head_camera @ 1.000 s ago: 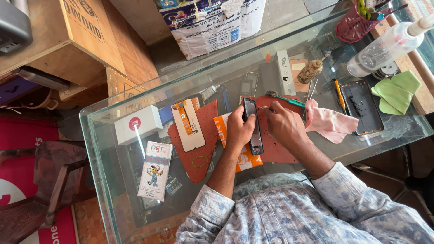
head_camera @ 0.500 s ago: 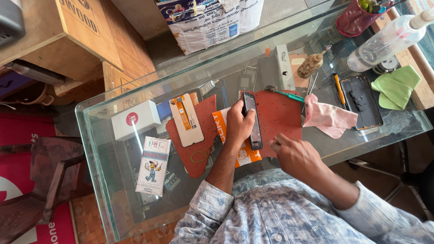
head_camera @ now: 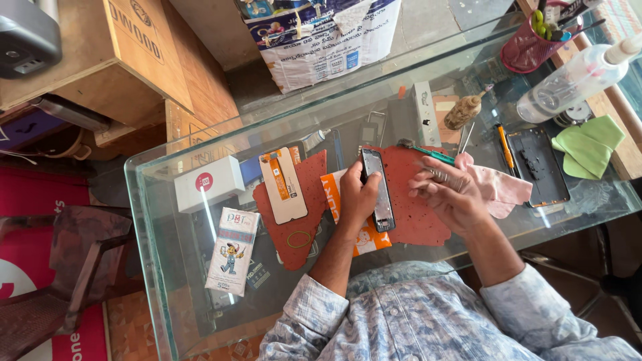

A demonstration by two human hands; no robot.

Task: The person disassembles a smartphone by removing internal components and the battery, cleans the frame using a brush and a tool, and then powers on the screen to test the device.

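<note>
White box (head_camera: pixel 208 182) and carton (head_camera: pixel 231 250) at left on glass worktop (head_camera: pixel 154 220). Spare screen (head_camera: pixel 283 185) on red mat (head_camera: pixel 294 214). Left hand (head_camera: pixel 358 194) fingers clamped on phone (head_camera: pixel 378 190) (lying on mat, centre). Right hand (head_camera: pixel 449 194) just beside, fingers curled together near tweezers (head_camera: pixel 428 153). Pink cloth (head_camera: pixel 498 189), phone frame (head_camera: pixel 537 165), green cloth (head_camera: pixel 588 144) at right.

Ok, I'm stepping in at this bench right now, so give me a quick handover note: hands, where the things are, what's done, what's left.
Left hand: holds the dark phone on edge on the red mat.
Right hand: over the mat beside the phone, fingers curled, touching the pink cloth; whether it holds anything is unclear.
Nearby: green-handled tool, screen part with orange ribbon, open phone frame, spray bottle.
Done: phone is apart.
Left: the parts lie unassembled.
</note>
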